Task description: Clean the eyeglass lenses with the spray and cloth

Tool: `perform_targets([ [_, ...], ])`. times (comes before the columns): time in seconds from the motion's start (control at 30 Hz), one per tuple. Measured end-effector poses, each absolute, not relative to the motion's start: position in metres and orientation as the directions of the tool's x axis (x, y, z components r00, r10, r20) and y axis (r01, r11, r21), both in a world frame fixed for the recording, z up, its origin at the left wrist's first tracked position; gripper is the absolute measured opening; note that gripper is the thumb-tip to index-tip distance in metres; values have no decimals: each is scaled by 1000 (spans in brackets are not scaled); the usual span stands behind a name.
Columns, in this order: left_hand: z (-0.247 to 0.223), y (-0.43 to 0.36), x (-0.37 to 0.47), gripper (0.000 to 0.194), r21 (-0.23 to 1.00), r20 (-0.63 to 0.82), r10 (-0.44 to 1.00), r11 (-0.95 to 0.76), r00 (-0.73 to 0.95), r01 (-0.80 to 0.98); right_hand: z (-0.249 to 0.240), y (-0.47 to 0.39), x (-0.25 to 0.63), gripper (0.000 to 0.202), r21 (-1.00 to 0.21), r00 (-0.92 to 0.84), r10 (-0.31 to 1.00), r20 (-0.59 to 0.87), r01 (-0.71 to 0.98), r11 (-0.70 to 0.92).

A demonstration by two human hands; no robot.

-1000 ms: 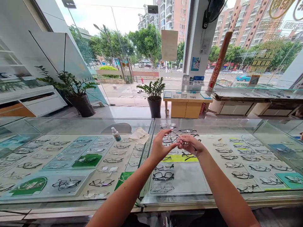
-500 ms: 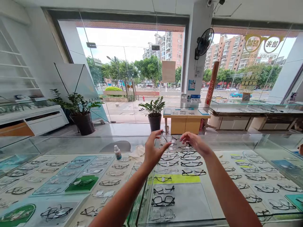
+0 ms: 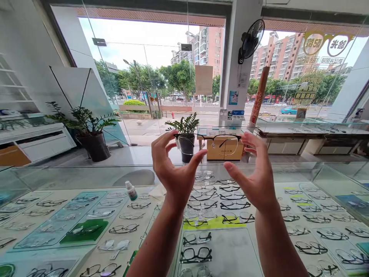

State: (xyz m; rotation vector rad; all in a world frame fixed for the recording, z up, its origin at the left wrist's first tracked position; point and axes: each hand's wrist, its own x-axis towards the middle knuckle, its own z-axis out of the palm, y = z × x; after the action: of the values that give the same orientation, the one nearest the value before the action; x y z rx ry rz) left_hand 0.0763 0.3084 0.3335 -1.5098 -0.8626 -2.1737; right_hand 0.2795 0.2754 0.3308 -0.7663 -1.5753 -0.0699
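Note:
A pair of half-rim eyeglasses with a dark top bar and clear lenses is held up above the glass counter, front roughly level. The fingers of my left hand are bent around its left end, the thumb apart from the lenses. At the right end, the fingers of my right hand grip the frame near the hinge, with the thumb pointing inward below. Under my hands, several dark-framed glasses lie in rows inside the counter.
A white spray bottle stands on the glass beside a pale cloth. Display cases with more glasses spread to both sides. Beyond the counter are potted plants, a wooden cabinet and a wall fan.
Both hands have lifted the eyeglasses from low over the counter to a higher position, spreading wider apart with the frame fully between them. The view has shifted slightly.

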Motion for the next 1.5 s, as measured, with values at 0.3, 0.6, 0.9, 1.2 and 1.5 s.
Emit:
perform_targets([
  [0.3, 328, 314, 81, 69, 419, 892, 213, -719, -399, 554, 330, 293, 271, 55, -449, 131, 452, 883, 520, 727],
  [0.6, 330, 305, 83, 67, 470, 876, 302, -708, -375, 527, 330, 285, 270, 53, -483, 169, 467, 868, 511, 711],
  [0.9, 328, 300, 87, 62, 409, 909, 263, -714, -324, 568, 331, 283, 279, 55, -465, 157, 466, 871, 575, 674],
  [1.2, 328, 299, 92, 59, 352, 931, 201, -709, -304, 611, 330, 283, 283, 56, -470, 147, 481, 864, 579, 667],
  [1.5, 330, 294, 94, 60, 358, 929, 195, -695, -315, 624, 331, 281, 284, 55, -493, 127, 520, 845, 562, 664],
])
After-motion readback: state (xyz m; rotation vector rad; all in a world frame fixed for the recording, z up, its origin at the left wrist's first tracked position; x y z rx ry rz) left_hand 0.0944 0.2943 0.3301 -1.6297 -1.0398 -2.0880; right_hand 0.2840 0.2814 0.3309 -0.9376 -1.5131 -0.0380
